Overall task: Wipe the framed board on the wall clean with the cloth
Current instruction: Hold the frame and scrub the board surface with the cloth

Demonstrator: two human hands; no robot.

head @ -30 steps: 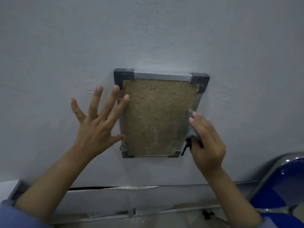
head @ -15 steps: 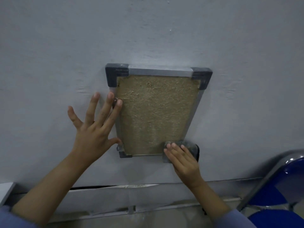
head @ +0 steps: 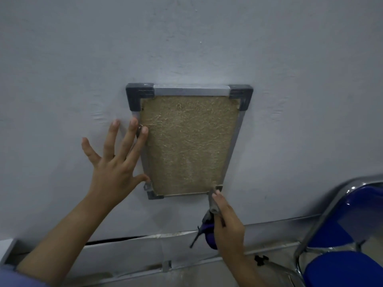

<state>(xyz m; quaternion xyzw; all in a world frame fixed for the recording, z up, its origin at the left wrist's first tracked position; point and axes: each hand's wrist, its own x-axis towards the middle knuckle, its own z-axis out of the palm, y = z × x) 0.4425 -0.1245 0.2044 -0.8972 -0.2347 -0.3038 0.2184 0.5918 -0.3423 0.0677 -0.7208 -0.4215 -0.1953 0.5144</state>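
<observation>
Right hand (head: 227,222) grips a bunched grey cloth (head: 213,206), its top edge touching the lower right corner of the framed board (head: 188,143) on the wall (head: 207,38). Dark purple fabric and a thin dark strap hang below the fist. Left hand (head: 116,162) is spread flat, fingers straight; index fingertip rests on the board's left frame rail, the other fingers on the wall beside it, thumb near the lower left corner bracket.

Risks, as judged: the lower right corner appears to lack the dark cap seen at the top corners, so cloth could snag on bare metal there. The fibrous tan panel may catch the cloth or shed. A hard push could shift the board if the bracing hand slips.

Around: blue folding chair (head: 342,245) near right, close to the right elbow; could cramp a wide stroke. Pale trunking (head: 145,245) runs along the wall below.
</observation>
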